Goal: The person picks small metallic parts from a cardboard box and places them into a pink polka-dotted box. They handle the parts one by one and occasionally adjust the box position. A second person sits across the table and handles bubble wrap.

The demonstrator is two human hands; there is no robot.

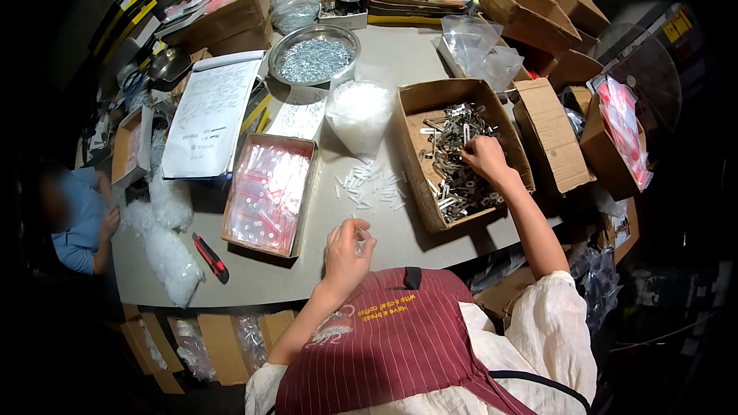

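My right hand [486, 158] reaches into a cardboard box [415, 198] of small metal parts [453, 138], some dark and some silvery. Its fingers are pinched together at the heap, and what lies between the tips is hidden. Near the table's front edge, my left hand [347, 257] is curled closed around something small, clear and whitish, too small to name. Just beyond it lies a loose pile of short white plastic pegs [370, 187]. Behind the pile stands an open clear bag [360, 117] full of similar white pieces.
A shallow box of small clear zip bags [269, 192] sits left of the pegs. Beyond are a clipboard [211, 111] and a metal bowl of screws [315, 58]. A red utility knife [210, 258] lies front left. Another person [81, 215] sits at left. Cartons [553, 138] crowd the right.
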